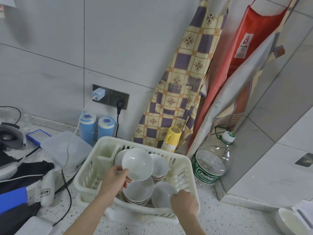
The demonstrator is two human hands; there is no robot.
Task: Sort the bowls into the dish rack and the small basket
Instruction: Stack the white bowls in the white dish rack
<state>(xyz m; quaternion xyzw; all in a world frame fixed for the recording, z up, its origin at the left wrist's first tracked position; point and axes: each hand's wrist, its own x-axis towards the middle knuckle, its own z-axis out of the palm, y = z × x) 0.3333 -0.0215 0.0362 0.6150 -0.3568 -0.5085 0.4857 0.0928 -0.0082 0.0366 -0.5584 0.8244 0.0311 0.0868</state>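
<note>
The slotted white plastic rack (182, 168) sat on the speckled tabletop (220, 217). The left hand (115, 182) pinched a round glazed bowl (137, 164) tilted above the stacks. At 4 o'clock, the right hand (184, 203) pinched a second bowl (163, 194) inside the rack.

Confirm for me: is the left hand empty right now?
No, the left hand pinches the rim of a white bowl above the dish rack.

Right-edge bowl (288, 223) cut off; lower stacked bowls (137, 197) mostly hidden.
</note>
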